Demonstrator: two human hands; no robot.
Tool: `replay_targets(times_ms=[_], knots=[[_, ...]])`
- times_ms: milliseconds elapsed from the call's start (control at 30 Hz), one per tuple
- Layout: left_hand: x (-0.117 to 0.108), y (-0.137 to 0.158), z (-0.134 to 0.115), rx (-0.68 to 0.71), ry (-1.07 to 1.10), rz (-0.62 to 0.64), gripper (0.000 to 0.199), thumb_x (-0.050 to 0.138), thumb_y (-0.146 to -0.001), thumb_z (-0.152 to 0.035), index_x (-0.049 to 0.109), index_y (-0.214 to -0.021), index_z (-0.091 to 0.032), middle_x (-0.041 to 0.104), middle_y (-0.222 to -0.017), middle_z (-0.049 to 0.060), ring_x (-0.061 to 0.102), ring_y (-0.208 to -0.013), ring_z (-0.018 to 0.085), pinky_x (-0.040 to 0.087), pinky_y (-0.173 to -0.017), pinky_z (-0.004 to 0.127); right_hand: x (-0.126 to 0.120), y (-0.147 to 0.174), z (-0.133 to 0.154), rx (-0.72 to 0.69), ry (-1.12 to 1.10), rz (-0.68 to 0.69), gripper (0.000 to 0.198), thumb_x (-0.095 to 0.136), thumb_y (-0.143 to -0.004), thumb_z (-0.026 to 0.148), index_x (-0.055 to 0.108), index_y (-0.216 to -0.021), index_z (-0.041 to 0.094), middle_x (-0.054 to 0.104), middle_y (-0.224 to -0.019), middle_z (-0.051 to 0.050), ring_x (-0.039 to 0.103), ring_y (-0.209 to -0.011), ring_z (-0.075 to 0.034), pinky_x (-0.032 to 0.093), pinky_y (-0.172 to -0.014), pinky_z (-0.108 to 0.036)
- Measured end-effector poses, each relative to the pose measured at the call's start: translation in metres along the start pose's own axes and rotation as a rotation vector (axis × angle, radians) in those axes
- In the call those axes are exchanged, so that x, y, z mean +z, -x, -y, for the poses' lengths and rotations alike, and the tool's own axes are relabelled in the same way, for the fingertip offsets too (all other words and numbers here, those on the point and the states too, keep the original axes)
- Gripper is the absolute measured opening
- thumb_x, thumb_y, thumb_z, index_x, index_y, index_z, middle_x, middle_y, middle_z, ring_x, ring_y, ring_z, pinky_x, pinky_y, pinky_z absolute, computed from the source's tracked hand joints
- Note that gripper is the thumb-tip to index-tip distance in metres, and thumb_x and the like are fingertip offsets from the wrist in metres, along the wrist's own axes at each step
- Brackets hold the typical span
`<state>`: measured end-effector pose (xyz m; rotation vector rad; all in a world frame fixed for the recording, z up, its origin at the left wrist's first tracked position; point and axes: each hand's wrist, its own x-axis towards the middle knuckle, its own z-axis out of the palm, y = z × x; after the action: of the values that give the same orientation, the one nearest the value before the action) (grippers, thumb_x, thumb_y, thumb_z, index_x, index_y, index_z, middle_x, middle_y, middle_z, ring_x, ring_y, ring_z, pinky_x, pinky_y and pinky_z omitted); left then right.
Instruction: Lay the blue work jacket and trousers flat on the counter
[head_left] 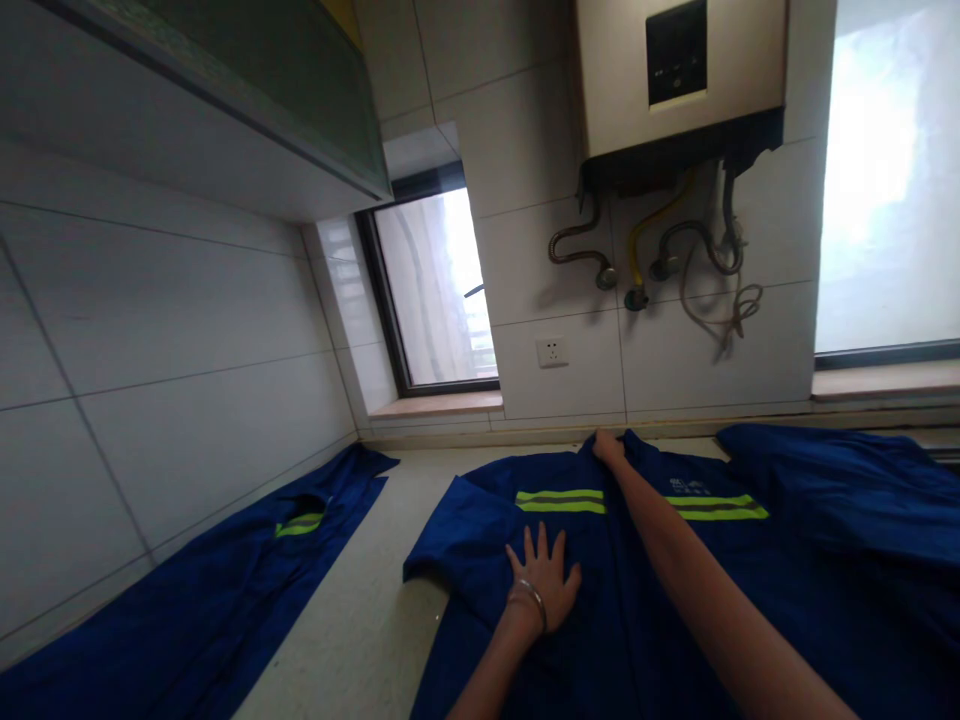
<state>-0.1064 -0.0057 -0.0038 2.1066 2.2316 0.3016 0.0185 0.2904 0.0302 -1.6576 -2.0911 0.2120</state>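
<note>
A head-worn camera looks down along two bare arms onto a pale countertop (pixel 352 620) in a tiled room. A dark blue work jacket (pixel 600 560) with bright yellow-green reflective stripes lies spread flat on the counter, directly in front of the person, its collar end pointing toward the far wall. The left hand (pixel 544 575), with a thin bracelet at the wrist, rests palm down on the jacket's left front panel, fingers spread wide and flat; it appears to press the cloth down so it stays smooth and does not slide. The right arm stretches well forward across the jacket, and the right hand (pixel 607 447) is closed around the fabric at the collar, seemingly pinching it to pull the garment straight. A second blue garment (pixel 225 590) with a similar stripe lies along the left side of the counter against the tiled wall (pixel 150 330), apart from the jacket. More blue cloth (pixel 840 500) is bunched to the right, touching or overlapping the jacket's right side. On the far wall hangs a water heater (pixel 679 75) with pipes and hoses below it, an electrical socket (pixel 552 352) beneath, and a window (pixel 435 290) to its left; another bright window (pixel 889 170) sits at the right.
</note>
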Motion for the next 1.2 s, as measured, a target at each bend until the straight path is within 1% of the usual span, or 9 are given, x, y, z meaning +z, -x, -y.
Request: replay_targets(times_ms=[100, 233, 400, 500, 600, 733, 867, 1033, 1200], knots=[[0.002, -0.001, 0.0, -0.008, -0.019, -0.008, 0.066, 0.016, -0.083, -0.059, 0.028, -0.14, -0.028, 0.018, -0.149, 0.008, 0.008, -0.135, 0.037, 0.005, -0.101, 0.065, 0.011, 0.015, 0.024, -0.076, 0.043, 0.002, 0.038, 0.038, -0.09, 0.023, 0.053, -0.122, 0.008, 0.049, -0.126, -0.024, 0.042, -0.121, -0.031, 0.028, -0.099, -0.046], [0.005, -0.003, -0.001, -0.022, -0.043, -0.013, 0.065, 0.017, -0.083, -0.058, 0.029, -0.14, -0.028, 0.019, -0.149, 0.008, 0.009, -0.135, 0.037, 0.006, -0.101, 0.064, 0.044, 0.039, 0.071, -0.149, 0.081, 0.114, 0.048, 0.043, -0.085, 0.044, 0.061, -0.115, 0.011, 0.053, -0.122, -0.023, 0.043, -0.118, -0.037, 0.027, -0.097, -0.053], [0.005, -0.002, -0.003, -0.021, -0.059, -0.011, 0.065, 0.016, -0.084, -0.058, 0.029, -0.14, -0.028, 0.019, -0.149, 0.008, 0.009, -0.135, 0.037, 0.006, -0.101, 0.065, 0.069, 0.048, 0.088, -0.241, -0.045, 0.247, 0.076, 0.043, -0.077, 0.064, 0.038, -0.137, 0.018, 0.028, -0.144, -0.015, 0.02, -0.132, -0.037, 0.007, -0.104, -0.057], [0.003, -0.001, -0.003, -0.016, -0.056, 0.008, 0.066, 0.014, -0.084, -0.058, 0.028, -0.14, -0.028, 0.018, -0.149, 0.008, 0.009, -0.135, 0.037, 0.006, -0.101, 0.065, 0.05, 0.034, 0.072, -0.265, -0.145, 0.197, 0.058, 0.039, -0.083, 0.056, 0.049, -0.13, 0.022, 0.048, -0.133, -0.008, 0.038, -0.125, -0.027, 0.025, -0.103, -0.042], [0.002, -0.001, -0.002, -0.008, -0.04, 0.003, 0.066, 0.014, -0.084, -0.059, 0.028, -0.14, -0.028, 0.019, -0.149, 0.009, 0.009, -0.135, 0.038, 0.007, -0.1, 0.066, 0.015, 0.016, 0.037, -0.188, -0.167, 0.024, 0.048, 0.025, -0.092, 0.038, 0.051, -0.127, 0.02, 0.054, -0.126, -0.006, 0.047, -0.117, -0.02, 0.034, -0.098, -0.03], [0.0, -0.001, -0.003, -0.006, -0.036, -0.002, 0.066, 0.014, -0.083, -0.06, 0.028, -0.14, -0.028, 0.019, -0.149, 0.009, 0.009, -0.135, 0.038, 0.006, -0.1, 0.066, -0.029, 0.003, -0.032, 0.02, -0.136, -0.155, 0.051, 0.017, -0.092, 0.028, 0.05, -0.127, 0.009, 0.054, -0.124, -0.014, 0.049, -0.114, -0.022, 0.034, -0.096, -0.03], [-0.002, -0.001, -0.005, -0.022, -0.047, 0.027, 0.066, 0.014, -0.084, -0.058, 0.026, -0.141, -0.027, 0.017, -0.149, 0.008, 0.008, -0.135, 0.038, 0.006, -0.101, 0.065, -0.043, -0.001, -0.085, 0.141, -0.101, -0.111, 0.047, 0.03, -0.09, 0.031, 0.065, -0.104, 0.005, 0.065, -0.101, -0.02, 0.058, -0.099, -0.026, 0.041, -0.084, -0.03], [-0.001, -0.001, -0.006, -0.022, -0.042, 0.014, 0.066, 0.015, -0.084, -0.057, 0.029, -0.14, -0.026, 0.018, -0.149, 0.009, 0.009, -0.135, 0.038, 0.006, -0.101, 0.064, -0.035, -0.012, -0.093, 0.117, -0.102, 0.0, 0.035, 0.043, -0.085, 0.03, 0.071, -0.087, 0.008, 0.069, -0.083, -0.014, 0.063, -0.082, -0.021, 0.043, -0.073, -0.026], [0.001, -0.001, -0.006, -0.017, -0.04, 0.004, 0.066, 0.016, -0.083, -0.058, 0.03, -0.14, -0.026, 0.019, -0.149, 0.008, 0.01, -0.135, 0.037, 0.007, -0.102, 0.064, -0.034, -0.025, -0.085, 0.09, -0.117, -0.047, 0.029, 0.047, -0.083, 0.022, 0.067, -0.099, 0.01, 0.067, -0.099, -0.012, 0.06, -0.092, -0.019, 0.041, -0.077, -0.022]])
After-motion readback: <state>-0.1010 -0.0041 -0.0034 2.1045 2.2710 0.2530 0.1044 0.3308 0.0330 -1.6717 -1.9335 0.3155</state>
